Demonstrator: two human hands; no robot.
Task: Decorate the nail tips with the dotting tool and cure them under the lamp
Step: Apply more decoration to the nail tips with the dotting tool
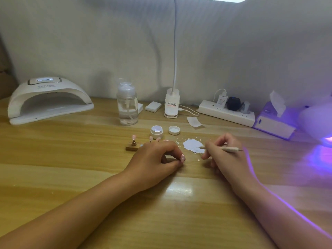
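Note:
My right hand [222, 155] grips the dotting tool [228, 149] like a pen, its tip over a white patch of powder or paste [191, 145] on the wooden table [89, 173]. My left hand [156, 159] rests on the table beside it, its thumb and forefinger pinching a pink nail tip [182, 158]. Behind that hand, pink nail tips [133, 137] stand on small wooden holders [132, 147]; my left hand partly hides them. A large white curing lamp [48, 101] sits at the far left. A second lamp [318, 121] glows purple at the right edge.
An open white jar [156, 131] and its lid [174, 130] lie just behind my hands. Further back stand a clear pump bottle [127, 105], a clip-on desk lamp base [171, 104], a power strip [226, 111] and a tissue box [274, 121].

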